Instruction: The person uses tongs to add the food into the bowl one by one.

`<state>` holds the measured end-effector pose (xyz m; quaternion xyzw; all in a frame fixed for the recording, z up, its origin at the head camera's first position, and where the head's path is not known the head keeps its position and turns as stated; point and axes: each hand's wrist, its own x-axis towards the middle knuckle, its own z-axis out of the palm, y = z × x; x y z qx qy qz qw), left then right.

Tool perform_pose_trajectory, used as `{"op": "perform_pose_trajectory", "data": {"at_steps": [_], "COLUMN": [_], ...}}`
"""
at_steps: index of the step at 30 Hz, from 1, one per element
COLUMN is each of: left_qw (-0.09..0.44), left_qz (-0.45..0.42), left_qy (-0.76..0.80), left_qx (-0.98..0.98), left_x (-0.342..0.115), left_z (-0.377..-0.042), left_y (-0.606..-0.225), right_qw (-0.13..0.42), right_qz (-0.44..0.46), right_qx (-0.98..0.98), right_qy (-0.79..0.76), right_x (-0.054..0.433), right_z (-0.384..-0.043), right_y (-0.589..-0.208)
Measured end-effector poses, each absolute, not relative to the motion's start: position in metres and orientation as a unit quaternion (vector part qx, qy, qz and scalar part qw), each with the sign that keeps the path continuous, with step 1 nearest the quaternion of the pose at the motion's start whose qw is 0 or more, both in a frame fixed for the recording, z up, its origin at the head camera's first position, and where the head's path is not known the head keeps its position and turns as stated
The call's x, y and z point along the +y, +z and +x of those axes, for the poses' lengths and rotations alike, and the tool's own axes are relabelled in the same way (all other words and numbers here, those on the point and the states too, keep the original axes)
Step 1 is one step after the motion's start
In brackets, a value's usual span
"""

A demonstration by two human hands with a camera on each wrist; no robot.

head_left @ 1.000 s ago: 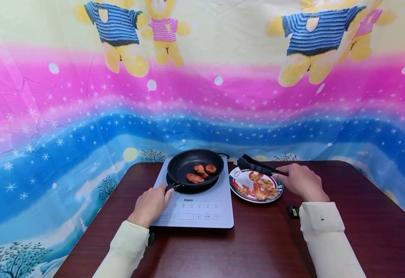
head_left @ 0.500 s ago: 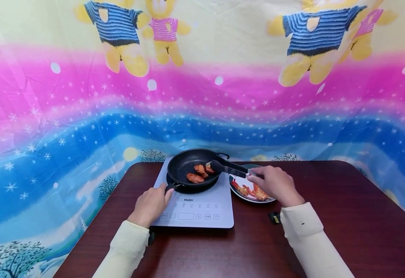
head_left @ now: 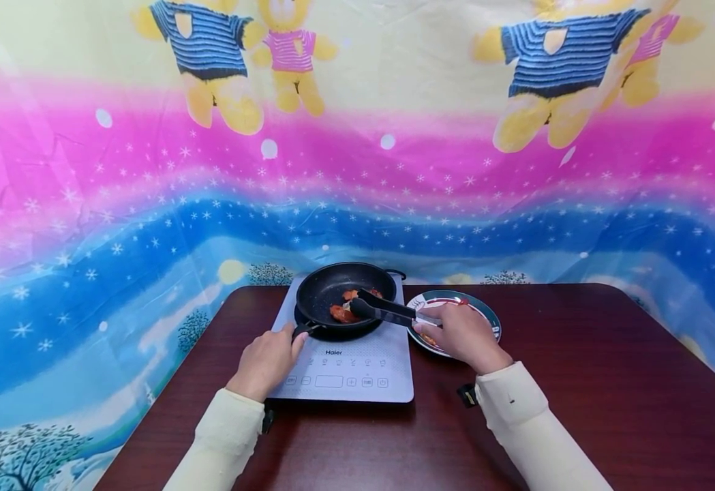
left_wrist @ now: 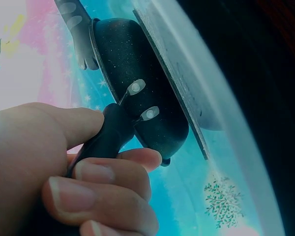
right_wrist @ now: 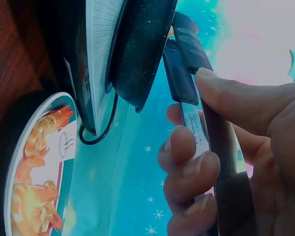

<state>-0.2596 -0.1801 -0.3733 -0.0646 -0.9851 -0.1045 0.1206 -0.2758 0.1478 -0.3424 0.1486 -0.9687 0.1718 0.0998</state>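
Note:
My left hand (head_left: 266, 363) grips the handle (left_wrist: 113, 129) of a black speckled frying pan (head_left: 319, 293), thumb along the top and fingers curled below. The pan sits on a white Haier induction cooker (head_left: 357, 375). In my right hand (head_left: 464, 335) are black-tipped kitchen tongs (head_left: 388, 311), their arms squeezed close together. The tong tips reach over the pan's right rim to reddish-brown meat pieces (head_left: 341, 314), partly covering them. A small pale-orange bit shows at the tips in the right wrist view; whether it is pinched I cannot tell. Under my right hand lies a plate (head_left: 493, 320).
Cooked shrimp (right_wrist: 34, 196) lie on the plate, right of the cooker. A black cord (head_left: 399, 274) loops behind the cooker. Everything stands on a dark red-brown table (head_left: 578, 382), with a printed cloth (head_left: 357, 177) hanging behind and at the sides.
My right hand has moved left with the tongs, from over the plate to the pan, and the tips now sit lower among the meat pieces. The left hand and pan have stayed still.

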Motion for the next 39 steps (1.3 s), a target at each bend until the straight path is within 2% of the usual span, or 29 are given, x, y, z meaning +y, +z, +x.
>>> {"op": "perform_pose_trajectory", "data": {"at_steps": [24, 31, 39], "left_qw": [0.122, 0.122, 0.125], "left_qz": [-0.064, -0.067, -0.067], "left_qy": [-0.102, -0.106, -0.101], "left_qx": [-0.985, -0.985, -0.985], "left_x": [-0.180, -0.180, -0.179], "left_z": [-0.259, -0.260, -0.259], "left_y": [-0.372, -0.374, -0.373], "right_qw": [0.030, 0.011, -0.039], "right_qz": [0.141, 0.124, 0.124], "right_qx": [-0.965, -0.966, -0.968], "right_qy": [0.220, 0.228, 0.213], "right_x": [0.155, 0.179, 0.222], "right_z": [-0.272, -0.266, -0.264], "right_y": [-0.332, -0.316, -0.308]}}
